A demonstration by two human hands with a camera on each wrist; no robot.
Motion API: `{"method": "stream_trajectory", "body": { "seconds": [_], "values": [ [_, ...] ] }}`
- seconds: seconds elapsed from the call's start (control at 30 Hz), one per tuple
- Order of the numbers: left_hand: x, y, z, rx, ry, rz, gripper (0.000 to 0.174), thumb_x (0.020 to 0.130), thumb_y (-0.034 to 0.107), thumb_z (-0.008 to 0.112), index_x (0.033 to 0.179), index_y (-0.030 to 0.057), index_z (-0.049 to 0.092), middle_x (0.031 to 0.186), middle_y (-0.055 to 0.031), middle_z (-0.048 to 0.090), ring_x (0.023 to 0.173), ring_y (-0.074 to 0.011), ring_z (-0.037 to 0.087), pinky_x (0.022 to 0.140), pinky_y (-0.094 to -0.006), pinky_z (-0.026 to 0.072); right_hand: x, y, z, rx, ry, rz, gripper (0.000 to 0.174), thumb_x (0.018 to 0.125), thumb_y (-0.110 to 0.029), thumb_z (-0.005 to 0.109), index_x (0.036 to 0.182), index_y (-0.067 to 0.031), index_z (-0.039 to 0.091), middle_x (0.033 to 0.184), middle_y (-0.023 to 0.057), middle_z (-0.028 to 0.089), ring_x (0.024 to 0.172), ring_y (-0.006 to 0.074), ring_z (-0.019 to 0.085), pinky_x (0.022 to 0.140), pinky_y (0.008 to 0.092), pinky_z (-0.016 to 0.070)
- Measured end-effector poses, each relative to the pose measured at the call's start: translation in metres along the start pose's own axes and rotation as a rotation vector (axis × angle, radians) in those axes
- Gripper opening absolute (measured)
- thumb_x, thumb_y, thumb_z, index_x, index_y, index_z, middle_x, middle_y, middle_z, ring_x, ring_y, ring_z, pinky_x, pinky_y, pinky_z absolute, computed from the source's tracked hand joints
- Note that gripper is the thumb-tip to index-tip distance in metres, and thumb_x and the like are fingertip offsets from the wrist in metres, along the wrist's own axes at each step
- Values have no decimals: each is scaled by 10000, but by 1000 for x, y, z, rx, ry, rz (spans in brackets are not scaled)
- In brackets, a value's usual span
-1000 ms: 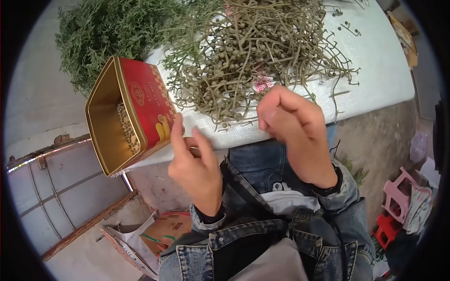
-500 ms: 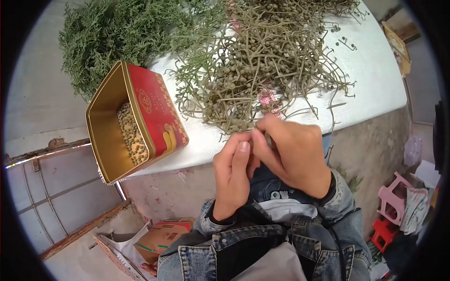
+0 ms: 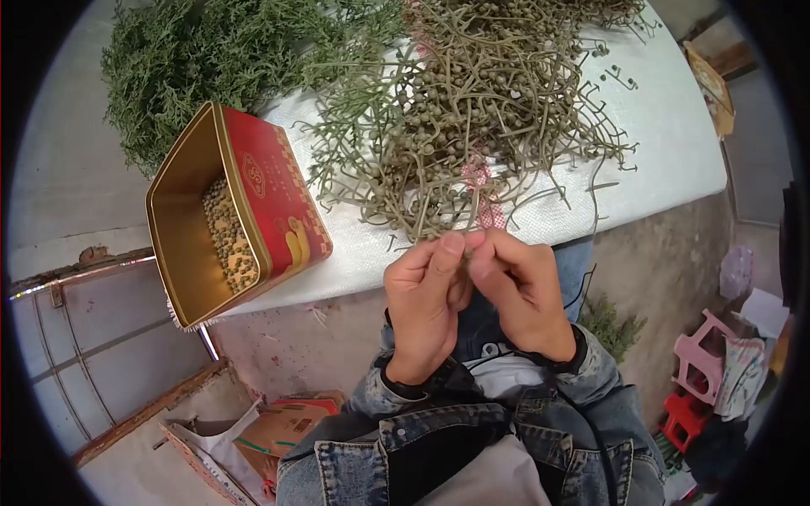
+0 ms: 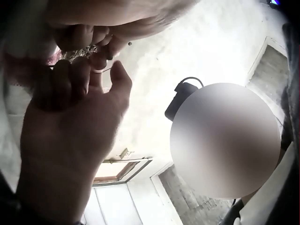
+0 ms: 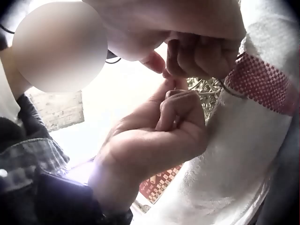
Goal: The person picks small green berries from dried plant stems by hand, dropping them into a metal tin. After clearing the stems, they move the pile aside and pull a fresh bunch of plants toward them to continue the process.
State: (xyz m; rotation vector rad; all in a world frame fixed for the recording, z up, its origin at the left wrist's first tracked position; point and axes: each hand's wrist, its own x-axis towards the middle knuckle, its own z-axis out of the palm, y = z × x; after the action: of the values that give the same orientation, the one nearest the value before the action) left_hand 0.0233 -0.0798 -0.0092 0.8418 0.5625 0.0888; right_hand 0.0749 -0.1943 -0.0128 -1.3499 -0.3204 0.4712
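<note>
Both hands meet at the table's front edge, just below a pile of dried stems with small round heads (image 3: 472,101). With thumb and fingers curled, my left hand (image 3: 426,308) pinches at a thin stem (image 4: 107,70), mostly hidden by the fingers. My right hand (image 3: 527,295) also pinches it, its fingertips touching the left ones. In the left wrist view the right hand (image 4: 70,126) shows its curled fingers and raised thumb. To the left lies a red tin (image 3: 274,190), its open mouth facing left, with many small round pieces (image 3: 232,244) inside.
Green leafy sprigs (image 3: 211,67) fill the back left. A white woven sheet (image 3: 666,126) covers the table, and loose stem bits (image 3: 620,78) lie at its right. Pink (image 3: 702,354) and red stools (image 3: 685,419) stand at lower right, a cardboard box (image 3: 287,430) at lower left.
My left hand has moved from beside the tin to the right, and both hands have come together at the fingertips. Since half a second ago they have shifted only slightly.
</note>
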Motion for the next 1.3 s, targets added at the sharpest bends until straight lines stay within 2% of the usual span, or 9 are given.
{"method": "stream_trajectory", "body": {
  "seconds": [0.13, 0.23, 0.37, 0.57, 0.7, 0.8, 0.97, 1.2, 1.3],
  "values": [
    [-1, -10, 1, -5, 28, 76, 257, 1006, 184, 574, 1045, -47, 680, 629, 67, 454, 511, -10, 325, 460, -207, 232, 9, -9, -5, -43, -103, 53, 215, 977, -163, 602, 908, 38, 633, 680, 37, 648, 602, 44, 577, 539, 220, 466],
    [0, -12, 3, 48, 59, 79, 268, 1018, 222, 548, 997, -19, 663, 641, 78, 453, 510, -3, 303, 454, -196, 239, 11, -11, -2, 160, -161, 272, 286, 1027, -188, 517, 866, 31, 608, 728, 17, 611, 617, 53, 507, 566, 213, 400],
    [-1, -10, 4, 24, 57, 52, 283, 1023, 248, 533, 991, -1, 664, 647, 86, 453, 509, 3, 296, 454, -187, 244, 6, -14, 3, 200, -116, 338, 313, 1032, -226, 518, 834, 2, 603, 689, -9, 562, 590, 35, 435, 548, 208, 361],
    [-1, 1, -2, -104, -44, 24, 291, 1012, 227, 567, 1051, -32, 693, 691, 65, 519, 539, -2, 348, 476, -192, 263, -1, -4, 9, 219, -109, 194, 275, 1033, -186, 516, 879, 22, 606, 728, 6, 588, 662, 55, 501, 579, 219, 407],
    [-1, 10, 18, -93, 117, -42, 291, 1010, 233, 571, 1010, -31, 696, 702, 73, 532, 557, -3, 371, 496, -178, 280, -2, -2, 15, 171, -61, 101, 258, 1035, -173, 498, 880, 12, 587, 719, -7, 556, 643, 56, 456, 568, 222, 372],
    [0, 5, 19, -101, 109, 27, 278, 1010, 227, 572, 968, -24, 685, 719, 65, 557, 575, -3, 404, 510, -175, 303, -2, -3, 14, 148, -28, 68, 254, 1037, -188, 487, 884, -6, 577, 698, -33, 509, 614, 45, 410, 549, 217, 330],
    [3, -5, 37, -101, 256, 197, 269, 1012, 223, 569, 954, -20, 670, 708, 61, 558, 569, -3, 413, 509, -179, 309, -4, -2, 16, -6, 30, 8, 213, 1016, -128, 503, 884, 23, 574, 675, 61, 557, 604, 90, 475, 549, 264, 404],
    [-8, 2, 31, -96, 176, 104, 272, 1020, 223, 544, 956, -23, 642, 578, 105, 381, 502, 8, 269, 468, -183, 212, -14, 0, 7, 85, -28, 2, 222, 1017, -134, 495, 878, 23, 570, 686, 85, 583, 607, 113, 533, 554, 277, 425],
    [-9, -1, 33, -68, 175, 142, 273, 1019, 218, 547, 957, -30, 642, 563, 114, 326, 492, 5, 242, 463, -190, 193, -16, 1, 5, 70, -67, -16, 282, 1043, -176, 441, 850, 14, 519, 681, 3, 536, 615, 72, 446, 553, 243, 372]
  ]
}}
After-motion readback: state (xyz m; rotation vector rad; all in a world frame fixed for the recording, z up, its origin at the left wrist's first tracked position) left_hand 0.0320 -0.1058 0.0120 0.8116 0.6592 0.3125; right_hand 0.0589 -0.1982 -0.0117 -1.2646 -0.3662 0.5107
